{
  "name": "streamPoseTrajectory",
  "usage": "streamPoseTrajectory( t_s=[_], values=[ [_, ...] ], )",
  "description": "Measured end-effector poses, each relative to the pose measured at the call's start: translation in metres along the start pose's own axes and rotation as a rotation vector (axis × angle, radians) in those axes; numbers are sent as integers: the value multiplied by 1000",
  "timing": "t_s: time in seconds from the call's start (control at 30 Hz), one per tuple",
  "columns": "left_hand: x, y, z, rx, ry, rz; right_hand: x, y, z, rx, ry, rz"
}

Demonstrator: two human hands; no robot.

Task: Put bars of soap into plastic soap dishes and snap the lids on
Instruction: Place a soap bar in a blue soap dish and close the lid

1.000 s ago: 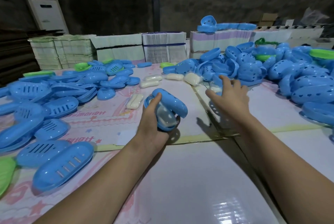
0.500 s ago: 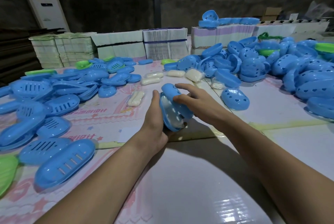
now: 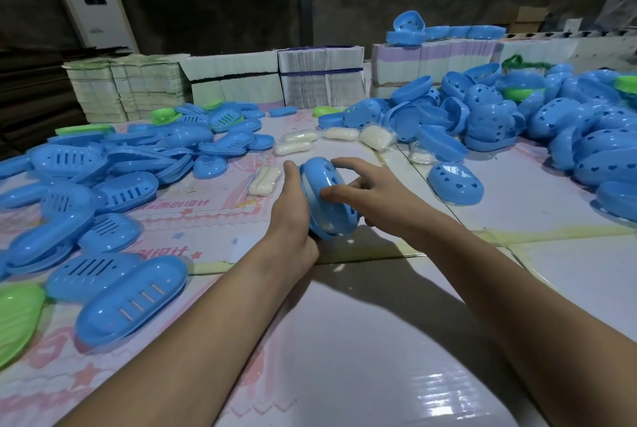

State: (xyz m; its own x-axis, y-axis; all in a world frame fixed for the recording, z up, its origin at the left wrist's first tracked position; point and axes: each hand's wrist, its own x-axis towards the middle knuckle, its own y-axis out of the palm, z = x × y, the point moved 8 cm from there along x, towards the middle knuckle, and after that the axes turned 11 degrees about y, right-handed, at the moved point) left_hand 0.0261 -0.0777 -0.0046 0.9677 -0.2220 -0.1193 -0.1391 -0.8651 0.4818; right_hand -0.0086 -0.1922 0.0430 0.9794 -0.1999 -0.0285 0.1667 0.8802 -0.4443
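**Soap dish held on edge between both hands, mid-bench**

Slotted blue trays (image 3: pixel 103 182) lie heaped along the bench's (image 3: pixel 344 340) left edge. A wrapped soap bar (image 3: pixel 263 180) rests just left of the left hand (image 3: pixel 289 216), which clasps the back of a blue soap dish (image 3: pixel 325 201) standing on edge at mid-bench. The right hand (image 3: pixel 370 194) grips its heart-pierced lid side, fingers curled over the rim. One loose heart-pierced lid (image 3: pixel 455 182) lies nearby; more are piled at the right edge.
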Motion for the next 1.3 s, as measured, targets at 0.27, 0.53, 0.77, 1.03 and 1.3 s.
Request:
streamPoseTrajectory(
  t_s=[0.27,0.53,0.77,1.03,1.3],
  values=[
    [-1,1,1,-32,-17,30,-6,6,4,30,-16,-23],
    [-2,3,0,-55,0,33,-10,10,6,78,-8,-49],
    [-5,10,-2,-79,44,84,-11,8,5,139,-7,-78],
    [-2,10,-9,-112,122,115,-13,8,8,258,17,-11],
    [1,9,-9,7,180,111,-14,6,0,334,119,43]
  ],
)
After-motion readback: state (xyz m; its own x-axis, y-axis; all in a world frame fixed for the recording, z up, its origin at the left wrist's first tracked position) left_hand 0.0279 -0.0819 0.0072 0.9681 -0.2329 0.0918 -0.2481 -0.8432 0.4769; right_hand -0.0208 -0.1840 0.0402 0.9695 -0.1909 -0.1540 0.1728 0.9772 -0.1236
